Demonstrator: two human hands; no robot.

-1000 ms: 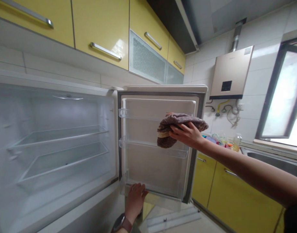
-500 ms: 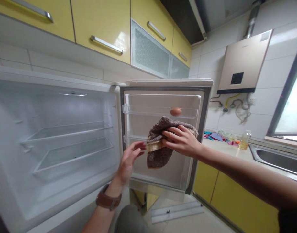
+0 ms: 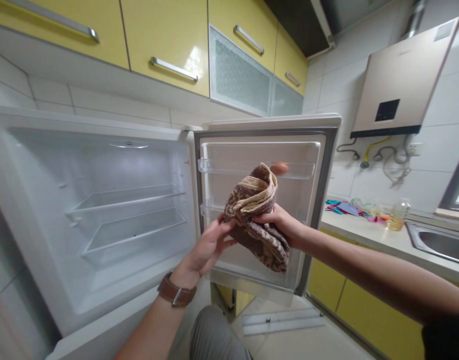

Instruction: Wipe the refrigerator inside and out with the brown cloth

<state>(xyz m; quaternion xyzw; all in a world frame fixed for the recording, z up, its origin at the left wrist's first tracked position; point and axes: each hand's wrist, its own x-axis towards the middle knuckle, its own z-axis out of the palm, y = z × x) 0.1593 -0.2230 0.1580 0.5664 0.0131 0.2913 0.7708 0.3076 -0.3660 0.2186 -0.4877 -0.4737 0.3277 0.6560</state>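
Observation:
A brown and beige patterned cloth point(image 3: 252, 197), bunched and folded, is held up in front of the open fridge door point(image 3: 248, 272). My right hand point(image 3: 284, 225) grips it from the right, thumb on the near side and the other fingers hidden behind the fabric. From the left, my left hand point(image 3: 214, 242) has its fingers on the cloth's lower left edge, pinching it. Behind the top of the cloth, a brown egg point(image 3: 279, 168) rests in the upper clear door shelf point(image 3: 233, 166).
On the left is the fridge interior with two glass shelves point(image 3: 128, 195). A counter point(image 3: 349, 225) at right bears colourful cloths point(image 3: 345, 208), a bottle of yellow liquid point(image 3: 398, 215) and a sink point(image 3: 437, 242). White strips point(image 3: 284, 320) lie on the floor below the door.
My left hand has come up and right to take hold of the cloth. The cloth is turned, its beige folded edge now facing me, and my right hand has shifted its grip lower.

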